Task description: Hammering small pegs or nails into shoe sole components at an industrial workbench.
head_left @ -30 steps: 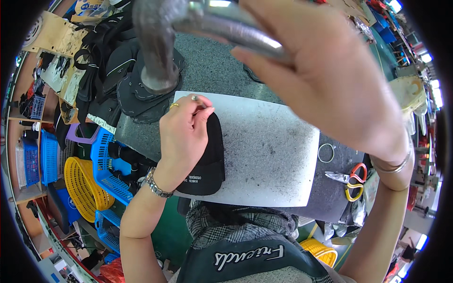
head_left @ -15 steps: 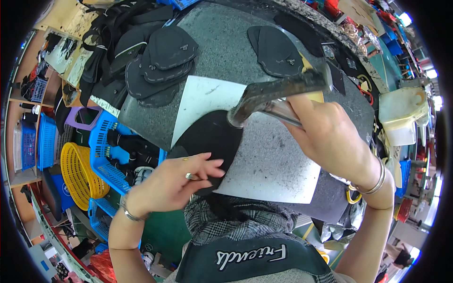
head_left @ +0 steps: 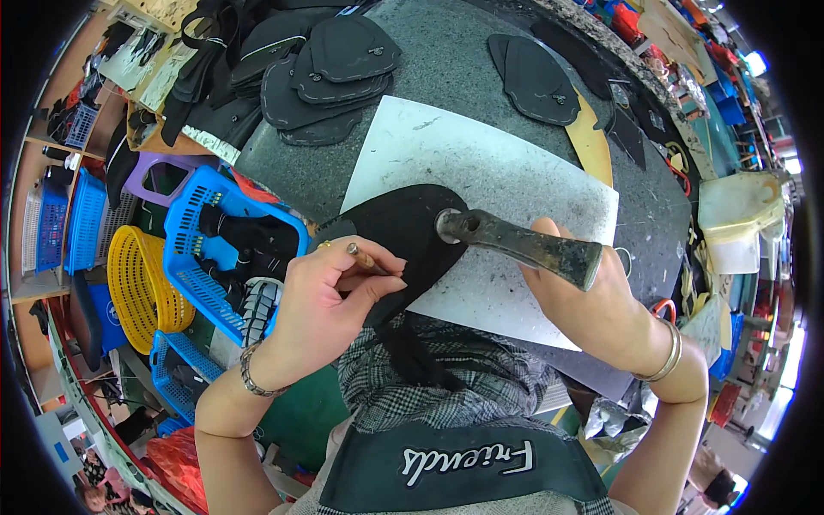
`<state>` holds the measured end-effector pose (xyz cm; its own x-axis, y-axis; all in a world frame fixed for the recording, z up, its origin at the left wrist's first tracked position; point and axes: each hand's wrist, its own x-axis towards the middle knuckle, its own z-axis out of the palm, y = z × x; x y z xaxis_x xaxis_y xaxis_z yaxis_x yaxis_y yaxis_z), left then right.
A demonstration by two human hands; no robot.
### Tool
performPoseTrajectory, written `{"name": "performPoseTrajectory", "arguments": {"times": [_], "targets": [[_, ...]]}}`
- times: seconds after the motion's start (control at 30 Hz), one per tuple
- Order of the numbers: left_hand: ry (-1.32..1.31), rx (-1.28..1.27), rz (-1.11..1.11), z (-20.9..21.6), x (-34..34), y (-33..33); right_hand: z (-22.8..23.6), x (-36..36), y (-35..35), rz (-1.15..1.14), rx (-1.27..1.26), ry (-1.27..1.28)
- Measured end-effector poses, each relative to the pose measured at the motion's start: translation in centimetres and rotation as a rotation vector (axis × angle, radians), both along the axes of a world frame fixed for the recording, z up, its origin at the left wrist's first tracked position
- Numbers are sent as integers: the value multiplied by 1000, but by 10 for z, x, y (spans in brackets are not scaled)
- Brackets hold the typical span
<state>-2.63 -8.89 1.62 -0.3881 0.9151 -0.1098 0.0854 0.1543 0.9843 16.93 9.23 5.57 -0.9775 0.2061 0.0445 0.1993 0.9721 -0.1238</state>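
My right hand (head_left: 584,313) is closed round the handle of a dark, worn metal hammer (head_left: 524,243). The hammer's round face is over the right edge of a black, rounded fabric piece (head_left: 403,219), and its long tail points right, above my knuckles; from this angle I cannot tell whether the face touches the fabric. That piece lies partly on a white, scuffed board (head_left: 489,163). Over its near left part, my left hand (head_left: 322,296) has thumb and forefinger brought together. Anything between those fingertips is too small or hidden to make out.
Stacked black pieces (head_left: 352,51) with stitched edges lie at the far left of the dark table (head_left: 438,60). More black pieces (head_left: 536,81) are at the far right, near a yellow sheet (head_left: 592,150). A blue basket (head_left: 184,249) and yellow basket (head_left: 142,300) stand left.
The hammer has tilted, its tail swinging nearer to me. My left thumb and forefinger have come together. The table and everything on it appear shifted to the right in the view.
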Motion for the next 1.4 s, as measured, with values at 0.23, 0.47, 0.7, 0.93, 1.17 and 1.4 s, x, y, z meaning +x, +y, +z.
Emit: {"name": "performPoseTrajectory", "arguments": {"times": [0.23,0.47,0.7,0.93,1.17,1.4], "targets": [[36,66,-111,-5,-9,3,0,-5,-2,-106,-227,71],[141,50,-93,-1,1,13,24,-17,-1,-197,-448,35],[557,269,-134,-10,6,7,73,-22,-16,33,-249,240],[-41,103,-83,-17,-6,17,81,-18,-22,195,-80,89],[632,316,-145,-10,7,14,90,-22,-28,50,-120,81],[89,174,-64,-22,-4,24,97,-28,-26,-36,-194,183]]}}
